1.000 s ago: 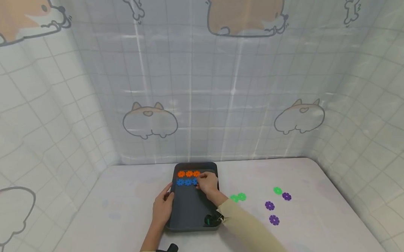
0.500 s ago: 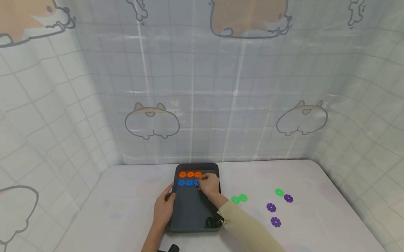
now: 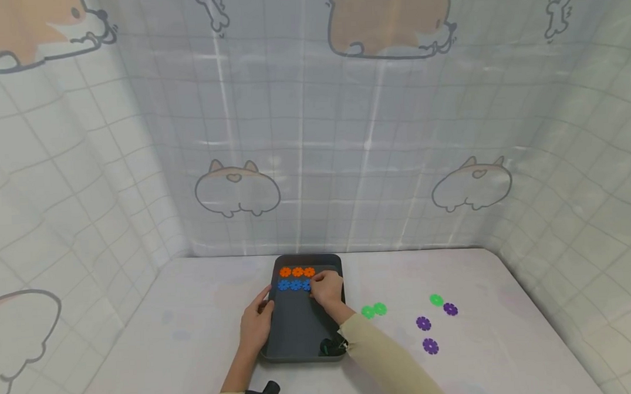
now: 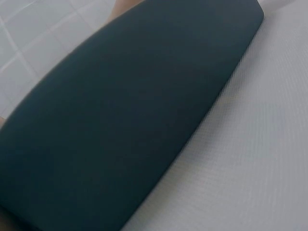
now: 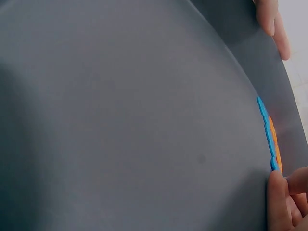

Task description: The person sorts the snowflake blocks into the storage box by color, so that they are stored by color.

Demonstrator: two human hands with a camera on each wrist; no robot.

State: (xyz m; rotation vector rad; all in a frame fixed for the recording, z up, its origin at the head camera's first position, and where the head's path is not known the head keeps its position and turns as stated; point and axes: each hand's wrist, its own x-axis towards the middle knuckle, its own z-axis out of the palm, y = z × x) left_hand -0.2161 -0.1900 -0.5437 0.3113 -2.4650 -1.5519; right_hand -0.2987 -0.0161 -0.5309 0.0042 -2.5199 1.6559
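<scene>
Rightmost blue piece perhaps partly behind right grip

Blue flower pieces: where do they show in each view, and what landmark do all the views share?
Head: lower middle, blue pieces inside the dark tray, just below the orange pieces, at the right hand.
Left wrist: not in it.
Right wrist: far right, nearly edge-on, ending at that hand.
Shared landmark: the dark tray.

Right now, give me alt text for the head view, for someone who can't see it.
The left hand grips a tray; the right hand pinches the end of a row of blue discs, three orange discs beyond. Three green discs and three purple discs lie on the table to the right.
</scene>
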